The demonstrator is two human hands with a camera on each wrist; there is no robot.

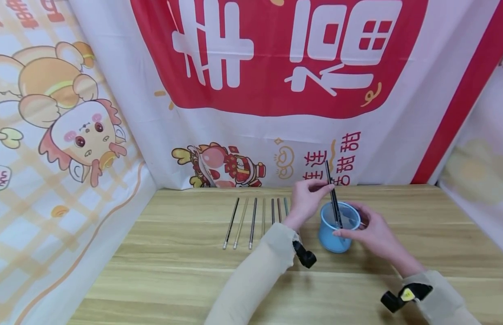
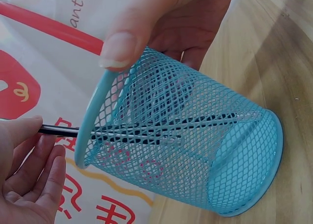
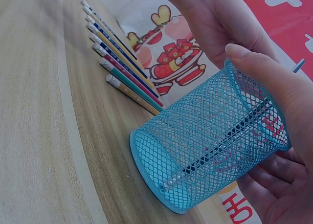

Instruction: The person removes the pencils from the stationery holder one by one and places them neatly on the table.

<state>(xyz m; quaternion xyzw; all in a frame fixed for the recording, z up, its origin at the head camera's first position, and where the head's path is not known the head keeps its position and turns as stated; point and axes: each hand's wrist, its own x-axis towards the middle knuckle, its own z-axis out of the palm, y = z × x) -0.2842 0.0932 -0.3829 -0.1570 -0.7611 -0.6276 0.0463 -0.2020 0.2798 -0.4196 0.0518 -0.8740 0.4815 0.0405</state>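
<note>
A blue mesh pencil cup [image 1: 334, 241] stands on the table, its opening facing up. My right hand [image 1: 371, 228] steadies it from the right, thumb [image 2: 120, 48] over the rim and the other fingers round the far side. With thumb and fingertips, my left hand [image 1: 310, 198] pinches a dark pencil [image 2: 56, 131] above the opening. This pencil's eraser end is inside the cup, partway down as seen through the mesh. Another dark pencil [image 2: 210, 120] leans inside, its eraser end at the cup's bottom.
Left of the cup, several pencils lie side by side in a row, among them a black pencil [image 1: 231, 223], a red pencil [image 3: 122, 70] and a green pencil [image 3: 128, 81], eraser ends toward me. A printed cloth [image 1: 272, 149] hangs behind the table [image 1: 166, 271].
</note>
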